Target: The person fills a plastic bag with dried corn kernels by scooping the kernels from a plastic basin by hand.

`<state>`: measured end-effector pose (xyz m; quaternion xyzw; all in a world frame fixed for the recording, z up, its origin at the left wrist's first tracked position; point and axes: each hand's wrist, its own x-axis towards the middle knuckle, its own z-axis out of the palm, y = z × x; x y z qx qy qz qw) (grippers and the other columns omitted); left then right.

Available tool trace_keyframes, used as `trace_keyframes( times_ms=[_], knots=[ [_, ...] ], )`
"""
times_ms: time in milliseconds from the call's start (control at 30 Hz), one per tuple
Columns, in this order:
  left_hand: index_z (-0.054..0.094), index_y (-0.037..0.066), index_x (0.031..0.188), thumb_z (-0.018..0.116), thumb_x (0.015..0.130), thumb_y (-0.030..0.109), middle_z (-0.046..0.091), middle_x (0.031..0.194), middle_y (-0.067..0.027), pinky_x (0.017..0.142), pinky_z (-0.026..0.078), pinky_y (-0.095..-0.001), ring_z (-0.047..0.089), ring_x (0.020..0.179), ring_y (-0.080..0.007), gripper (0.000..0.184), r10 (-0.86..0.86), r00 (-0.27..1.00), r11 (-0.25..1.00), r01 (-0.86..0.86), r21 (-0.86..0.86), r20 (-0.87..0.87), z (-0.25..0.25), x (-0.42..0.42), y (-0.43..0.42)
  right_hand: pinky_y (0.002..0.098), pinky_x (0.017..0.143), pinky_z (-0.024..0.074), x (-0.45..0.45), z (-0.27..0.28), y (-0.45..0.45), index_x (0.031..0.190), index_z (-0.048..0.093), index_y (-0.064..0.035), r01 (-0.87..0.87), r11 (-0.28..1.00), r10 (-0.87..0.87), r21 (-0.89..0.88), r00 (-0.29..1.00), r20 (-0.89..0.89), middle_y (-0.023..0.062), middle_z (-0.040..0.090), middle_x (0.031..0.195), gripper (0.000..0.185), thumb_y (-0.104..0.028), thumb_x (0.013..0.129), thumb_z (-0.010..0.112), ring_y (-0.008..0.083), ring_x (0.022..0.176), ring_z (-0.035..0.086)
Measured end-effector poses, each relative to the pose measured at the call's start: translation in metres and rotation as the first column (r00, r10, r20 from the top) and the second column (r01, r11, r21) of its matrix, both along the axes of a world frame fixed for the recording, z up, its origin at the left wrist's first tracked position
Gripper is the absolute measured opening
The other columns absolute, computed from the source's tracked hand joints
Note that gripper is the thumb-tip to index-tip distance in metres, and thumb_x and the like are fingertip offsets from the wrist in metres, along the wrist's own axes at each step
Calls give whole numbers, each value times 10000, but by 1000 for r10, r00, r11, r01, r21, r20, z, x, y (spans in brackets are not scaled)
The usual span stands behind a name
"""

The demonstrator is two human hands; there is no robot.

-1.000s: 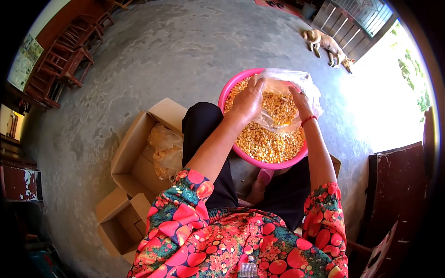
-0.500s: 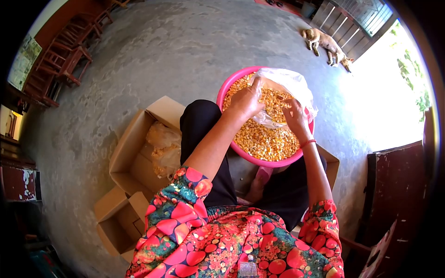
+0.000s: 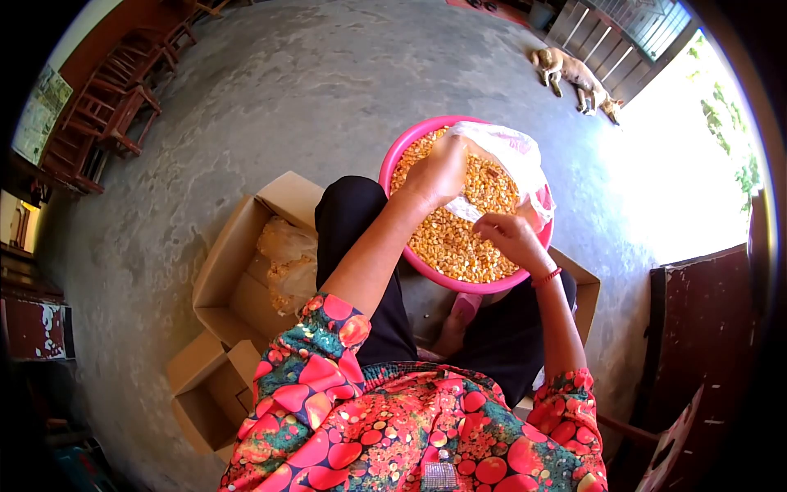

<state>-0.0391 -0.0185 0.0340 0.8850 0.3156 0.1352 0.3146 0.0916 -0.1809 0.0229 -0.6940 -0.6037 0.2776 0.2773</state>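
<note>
A pink basin point(image 3: 395, 156) full of dried corn kernels point(image 3: 455, 252) rests at my knees. On the kernels lies a clear plastic bag point(image 3: 525, 157), its mouth spread and more corn inside. My left hand point(image 3: 437, 174) is closed at the bag's left edge; its fingertips are smeared by motion. At the bag's near edge, low over the corn, is my right hand point(image 3: 518, 239), wearing a red bracelet point(image 3: 547, 277). Its fingers are pinched together, and what they hold, if anything, is too small to make out.
Left of my legs stands an open cardboard box point(image 3: 234, 279) with a plastic bag of corn point(image 3: 288, 266) inside; a smaller box point(image 3: 209, 385) is nearer me. A dog point(image 3: 574, 75) lies near the bright doorway. Wooden chairs point(image 3: 115, 107) line the left wall.
My right hand has moved down and toward me, from over the corn in the bag to the bag's near edge. My left hand has shifted only slightly.
</note>
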Motion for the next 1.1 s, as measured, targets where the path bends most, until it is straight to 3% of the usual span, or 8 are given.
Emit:
trace_keyframes(
  times_ms=[100, 267, 567, 767, 800, 833, 933, 1100],
  knots=[
    [197, 73, 1401, 677, 688, 188, 612, 861, -269, 722, 489, -447, 612, 809, -396, 867, -60, 997, 998, 61, -30, 41, -11, 4, 1, 364, 725, 485, -15, -11, 0, 916, 661, -65, -240, 966, 234, 97, 970, 68, 111, 648, 846, 170, -190, 835, 578, 276, 801, 623],
    [282, 121, 1381, 618, 711, 165, 632, 805, -202, 663, 498, -427, 621, 731, -347, 751, -129, 972, 991, 122, 49, 196, -23, 6, 2, 432, 786, 476, -20, -36, -4, 1151, 542, -122, -103, 994, 78, 40, 909, 410, 161, 514, 1061, 362, -203, 801, 587, 336, 931, 569],
    [461, 122, 1280, 605, 716, 117, 627, 887, -224, 736, 493, -428, 619, 809, -350, 582, -143, 971, 990, 142, 17, 192, -25, 8, 3, 480, 699, 476, -39, -62, -4, 964, 570, -90, -64, 998, 70, -27, 920, 385, 166, 563, 887, 237, -262, 801, 581, 371, 811, 594],
    [480, 124, 1266, 592, 732, 105, 628, 909, -221, 758, 490, -426, 618, 830, -349, 546, -163, 975, 987, 161, 25, 151, -25, 6, 2, 392, 607, 485, -24, -81, 3, 939, 612, -72, -37, 991, 19, 132, 991, 131, 128, 594, 699, 208, -249, 836, 578, 288, 636, 593],
    [493, 96, 1250, 555, 736, 96, 630, 921, -218, 761, 491, -424, 620, 839, -345, 517, -157, 978, 988, 155, 23, 134, -23, 5, 1, 329, 563, 463, -23, -69, 4, 965, 606, -66, 30, 995, -50, -97, 976, -210, 86, 585, 700, 200, -232, 866, 558, 202, 610, 570],
    [493, 96, 1250, 555, 736, 96, 630, 921, -218, 761, 491, -424, 620, 839, -345, 517, -157, 978, 988, 155, 23, 135, -25, 6, 2, 266, 519, 440, -23, -62, 4, 991, 601, -60, 14, 944, -187, -329, 845, -501, 43, 576, 701, 193, -215, 895, 538, 116, 585, 548],
    [499, 96, 1242, 551, 743, 90, 631, 916, -215, 754, 492, -426, 621, 835, -343, 503, -161, 973, 986, 152, 66, 167, -26, 5, 3, 200, 466, 389, -25, -59, 6, 969, 598, -51, 118, 940, -328, -320, 568, -755, 0, 558, 707, 187, -207, 924, 504, 58, 540, 494],
    [473, 165, 1279, 560, 779, 99, 617, 968, -230, 778, 477, -441, 608, 871, -365, 512, -154, 979, 988, 152, 23, 138, -25, 5, 3, 195, 414, 358, -35, -51, 8, 924, 589, -69, 238, 906, -418, -351, 359, -835, 5, 568, 725, 194, -240, 932, 498, 84, 464, 459]
  ],
)
